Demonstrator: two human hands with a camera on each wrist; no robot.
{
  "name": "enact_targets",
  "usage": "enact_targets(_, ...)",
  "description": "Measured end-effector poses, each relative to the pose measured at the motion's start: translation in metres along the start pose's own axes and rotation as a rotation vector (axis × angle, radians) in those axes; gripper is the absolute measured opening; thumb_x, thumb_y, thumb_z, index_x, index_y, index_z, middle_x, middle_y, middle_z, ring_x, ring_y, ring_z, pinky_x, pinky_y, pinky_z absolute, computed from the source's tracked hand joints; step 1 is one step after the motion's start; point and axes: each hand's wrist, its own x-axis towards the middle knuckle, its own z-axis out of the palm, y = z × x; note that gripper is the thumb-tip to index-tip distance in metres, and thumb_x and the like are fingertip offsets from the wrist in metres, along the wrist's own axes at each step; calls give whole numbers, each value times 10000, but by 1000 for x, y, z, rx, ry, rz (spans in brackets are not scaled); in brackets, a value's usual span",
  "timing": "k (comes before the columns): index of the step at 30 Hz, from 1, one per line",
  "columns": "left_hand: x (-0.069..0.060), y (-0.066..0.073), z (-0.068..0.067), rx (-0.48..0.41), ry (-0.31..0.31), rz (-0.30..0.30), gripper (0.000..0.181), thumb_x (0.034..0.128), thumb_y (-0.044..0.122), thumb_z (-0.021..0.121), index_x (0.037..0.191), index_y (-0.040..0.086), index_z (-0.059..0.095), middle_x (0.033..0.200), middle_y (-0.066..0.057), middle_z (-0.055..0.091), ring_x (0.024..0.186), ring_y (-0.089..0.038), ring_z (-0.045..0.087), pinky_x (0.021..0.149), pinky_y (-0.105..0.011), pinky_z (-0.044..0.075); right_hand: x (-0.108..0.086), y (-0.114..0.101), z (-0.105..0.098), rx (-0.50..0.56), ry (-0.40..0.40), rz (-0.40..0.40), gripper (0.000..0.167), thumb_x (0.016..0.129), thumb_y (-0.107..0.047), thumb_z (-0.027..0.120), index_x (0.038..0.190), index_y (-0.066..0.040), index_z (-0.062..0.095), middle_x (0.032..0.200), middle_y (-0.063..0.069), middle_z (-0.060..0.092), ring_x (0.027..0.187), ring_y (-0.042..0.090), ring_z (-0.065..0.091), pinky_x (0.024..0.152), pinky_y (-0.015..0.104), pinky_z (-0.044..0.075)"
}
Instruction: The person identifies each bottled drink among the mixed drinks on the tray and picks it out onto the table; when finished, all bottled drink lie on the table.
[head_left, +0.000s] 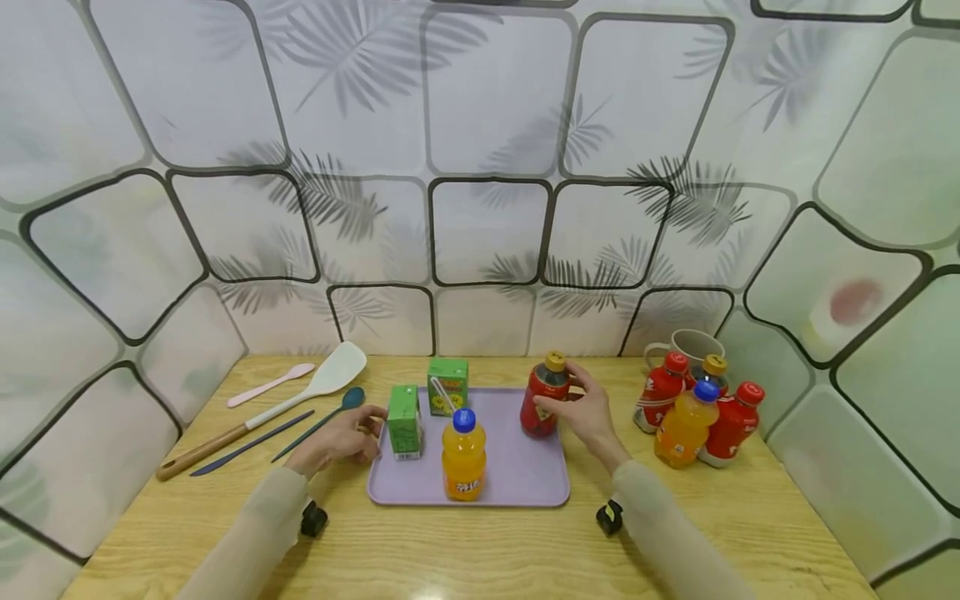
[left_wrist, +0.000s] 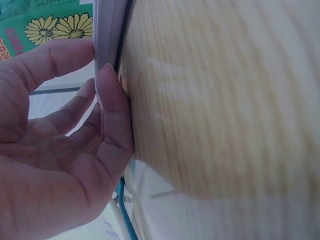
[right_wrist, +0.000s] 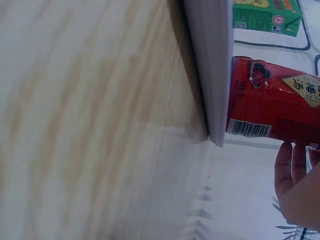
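A lilac tray [head_left: 512, 487] holds two green cartons [head_left: 404, 423] [head_left: 447, 385], an orange drink bottle [head_left: 463, 458] with a blue cap, and a red bottle [head_left: 542, 400] with a yellow cap at its right side. My right hand [head_left: 592, 414] grips the red bottle from the right, thumb in front and fingers behind; in the right wrist view its fingertips [right_wrist: 291, 162] meet the red label [right_wrist: 272, 100]. At the tray's left edge, my left hand [head_left: 343, 437] has loosely bent fingers. The left wrist view shows that hand [left_wrist: 60, 135] touching the tray's rim [left_wrist: 107, 40].
Left of the tray lie a white spatula [head_left: 339, 368] with a wooden handle, a pink spoon [head_left: 270, 383], a teal spoon [head_left: 351, 400] and a blue stick [head_left: 251, 444]. At the right stand several bottles [head_left: 686, 425] before a mug [head_left: 693, 344]. Patterned cloth walls [head_left: 491, 233] enclose the table [head_left: 450, 554].
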Motion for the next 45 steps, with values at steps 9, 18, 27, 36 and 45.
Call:
enact_targets(9, -1, 0, 0, 5, -3, 6, 696, 678, -66, 673, 1339, 7, 468, 1048, -144, 509, 738, -183, 522, 613, -287, 485, -7, -6, -15, -67, 42, -12, 823, 683, -289, 895, 1410, -166, 530, 1233, 139, 597, 956, 288, 620, 745, 196, 513)
enact_targets(18, 1, 0, -1, 3, -6, 9, 694, 677, -70, 665, 1339, 4, 469, 1031, -131, 511, 717, -178, 522, 597, -285, 481, -10, -4, -35, -109, 77, -22, 797, 716, -316, 872, 1409, -122, 530, 1225, 175, 605, 976, 309, 608, 743, 146, 496)
enact_targets(27, -1, 1, -2, 13, -4, 5, 701, 678, -57, 673, 1345, 11, 468, 1054, -134, 516, 752, -183, 534, 623, -288, 493, -17, 1, -54, -198, 160, -19, 801, 713, -342, 871, 1404, -110, 537, 1170, 183, 627, 927, 270, 588, 694, 143, 475)
enact_targets(36, 0, -2, 2, 11, 3, 4, 695, 662, -72, 659, 1329, 8, 480, 1042, -134, 516, 740, -183, 530, 605, -285, 483, -21, 13, -71, -262, 275, 19, 809, 717, -385, 861, 1410, -126, 535, 1049, 145, 630, 830, 204, 503, 634, 163, 428)
enact_targets(45, -1, 0, 0, 15, -4, 13, 705, 658, -67, 645, 1337, 8, 473, 1051, -145, 518, 733, -182, 532, 608, -285, 487, -21, 14, -75, -348, 367, 3, 774, 726, -328, 864, 1394, -104, 545, 956, 119, 611, 791, 182, 481, 620, 165, 390)
